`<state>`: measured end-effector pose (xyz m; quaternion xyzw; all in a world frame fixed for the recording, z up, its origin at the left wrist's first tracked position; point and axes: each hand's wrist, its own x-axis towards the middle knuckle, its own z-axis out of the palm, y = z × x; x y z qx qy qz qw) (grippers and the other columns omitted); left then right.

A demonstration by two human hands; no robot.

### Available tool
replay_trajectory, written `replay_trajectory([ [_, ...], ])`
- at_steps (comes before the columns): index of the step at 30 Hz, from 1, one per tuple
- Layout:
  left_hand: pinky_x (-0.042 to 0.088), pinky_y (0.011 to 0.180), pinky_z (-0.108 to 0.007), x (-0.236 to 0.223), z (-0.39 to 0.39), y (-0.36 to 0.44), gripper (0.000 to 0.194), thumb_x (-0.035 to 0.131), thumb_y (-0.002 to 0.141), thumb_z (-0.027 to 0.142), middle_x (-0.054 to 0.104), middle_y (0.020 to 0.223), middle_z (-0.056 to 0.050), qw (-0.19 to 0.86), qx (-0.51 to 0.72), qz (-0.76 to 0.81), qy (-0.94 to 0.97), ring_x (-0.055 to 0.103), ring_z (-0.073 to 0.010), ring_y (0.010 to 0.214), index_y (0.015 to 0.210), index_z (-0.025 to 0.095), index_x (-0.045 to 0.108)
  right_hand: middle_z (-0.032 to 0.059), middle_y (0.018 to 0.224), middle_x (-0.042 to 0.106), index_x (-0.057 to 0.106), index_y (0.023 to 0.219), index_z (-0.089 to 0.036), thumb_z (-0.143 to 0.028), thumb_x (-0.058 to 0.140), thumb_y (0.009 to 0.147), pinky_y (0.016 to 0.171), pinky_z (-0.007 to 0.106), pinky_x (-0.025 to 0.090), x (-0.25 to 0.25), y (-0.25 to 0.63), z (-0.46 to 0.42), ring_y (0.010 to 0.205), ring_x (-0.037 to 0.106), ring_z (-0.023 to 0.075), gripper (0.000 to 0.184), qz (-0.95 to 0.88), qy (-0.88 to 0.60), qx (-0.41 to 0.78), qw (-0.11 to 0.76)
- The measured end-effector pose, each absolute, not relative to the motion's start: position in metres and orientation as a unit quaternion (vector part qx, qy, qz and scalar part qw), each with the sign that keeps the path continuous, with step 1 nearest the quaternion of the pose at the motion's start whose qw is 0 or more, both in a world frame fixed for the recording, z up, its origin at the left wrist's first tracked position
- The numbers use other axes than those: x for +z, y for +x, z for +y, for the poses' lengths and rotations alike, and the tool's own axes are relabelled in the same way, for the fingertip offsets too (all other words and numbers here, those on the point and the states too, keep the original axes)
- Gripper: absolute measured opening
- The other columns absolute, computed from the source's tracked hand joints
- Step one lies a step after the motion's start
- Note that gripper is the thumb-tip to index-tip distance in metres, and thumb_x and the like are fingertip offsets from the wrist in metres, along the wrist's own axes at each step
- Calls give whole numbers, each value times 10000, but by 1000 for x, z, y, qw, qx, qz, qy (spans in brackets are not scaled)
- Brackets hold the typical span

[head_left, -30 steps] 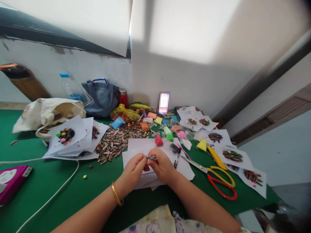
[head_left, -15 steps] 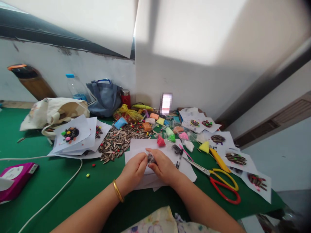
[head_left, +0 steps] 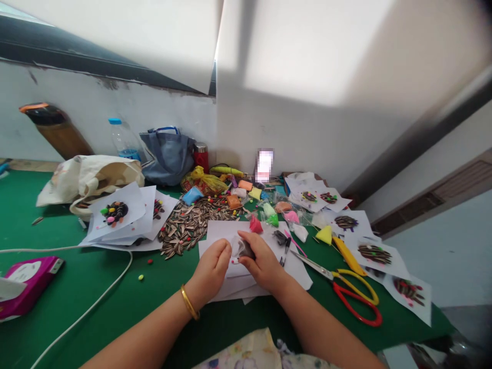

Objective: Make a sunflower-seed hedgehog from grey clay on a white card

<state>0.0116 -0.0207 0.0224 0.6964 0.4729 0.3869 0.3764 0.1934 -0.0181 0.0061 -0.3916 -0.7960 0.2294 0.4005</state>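
Observation:
Over a stack of white paper [head_left: 226,230], my two hands hold a small clear plastic bag with a dark grey-brown lump, likely modelling clay, inside [head_left: 246,249]. My left hand [head_left: 209,269] is closed, its fingers pinching the loose plastic end. The fingers and thumb of my right hand [head_left: 264,262] curl round the lump side. Small red and white bits show on the paper below the bag. Beyond my hands lies a bag of red clay [head_left: 254,224]; right of them are a dark packet [head_left: 282,237] and black pens [head_left: 285,251].
Large scissors [head_left: 334,277] lie to the right, by a yellow cutter [head_left: 348,255]. Sunflower seeds [head_left: 196,223] are heaped beyond my left hand. Bagged coloured clays [head_left: 292,217] lie behind. Seed pictures [head_left: 374,253] line the right edge. A white cable [head_left: 103,294] crosses the left.
My hands have moved slightly apart, and the right hand has shifted a little to the right. More of the plastic bag and its dark lump now shows between them.

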Motion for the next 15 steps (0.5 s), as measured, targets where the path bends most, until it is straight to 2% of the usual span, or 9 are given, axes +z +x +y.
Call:
replay_trajectory([
  [9,397,607,-283,16,-22,14,291,364,934,358,491,656,19,430,389,446,682,487,-148,627,698,214,455,136,1248,559,422,1388,-207,-525,482,940,993,441,436,2,189,-20,1143,519,272,552,-815,-374,234,377],
  [15,357,592,-290,21,-23,15,327,364,927,366,465,626,15,387,381,470,695,450,-156,621,637,221,413,102,1093,593,532,1178,-192,-354,455,975,916,392,454,8,190,-21,1024,547,231,271,-793,-402,237,391],
])
